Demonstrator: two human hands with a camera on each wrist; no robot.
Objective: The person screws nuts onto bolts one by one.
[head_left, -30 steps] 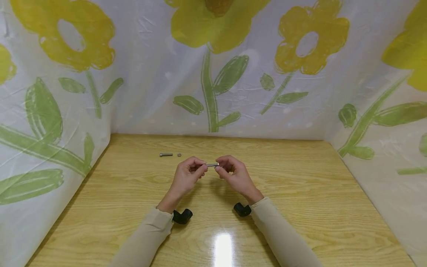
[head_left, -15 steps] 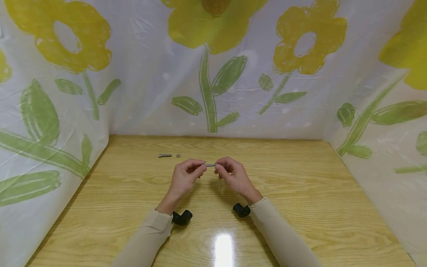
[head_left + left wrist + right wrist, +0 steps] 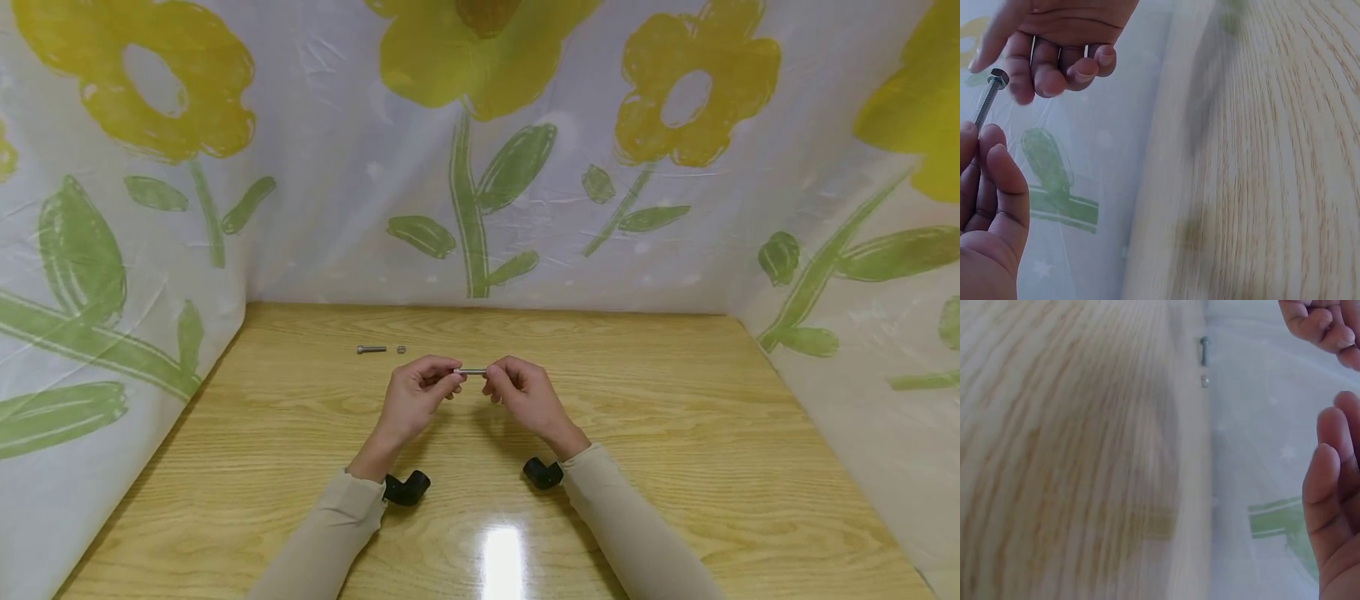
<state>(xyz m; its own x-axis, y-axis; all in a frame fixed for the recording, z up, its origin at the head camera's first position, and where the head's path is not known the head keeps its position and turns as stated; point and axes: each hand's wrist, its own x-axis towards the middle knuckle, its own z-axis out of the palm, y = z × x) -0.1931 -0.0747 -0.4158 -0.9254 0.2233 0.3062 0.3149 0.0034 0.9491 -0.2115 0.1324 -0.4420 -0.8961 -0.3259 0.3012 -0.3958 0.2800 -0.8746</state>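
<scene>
Left hand (image 3: 409, 402): pinches threaded silver metal bolt (image 3: 987, 104)
Right hand (image 3: 534, 398): parted round its hex end (image 3: 999, 77)
Silver metal nut (image 3: 401, 350): left hand's eleven o'clock

A slim, silvery metal bolt (image 3: 474, 372) is running sideways between the left hand (image 3: 415, 396) and the right hand (image 3: 531, 398); its threaded shank (image 3: 985, 106) is sitting in the left hand's pinch, its hexagonal end (image 3: 999, 77) is pointing toward the right hand.

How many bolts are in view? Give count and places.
2: the held bolt, between the left hand and right hand, and the loose bolt, on the table beside the nut.
</scene>
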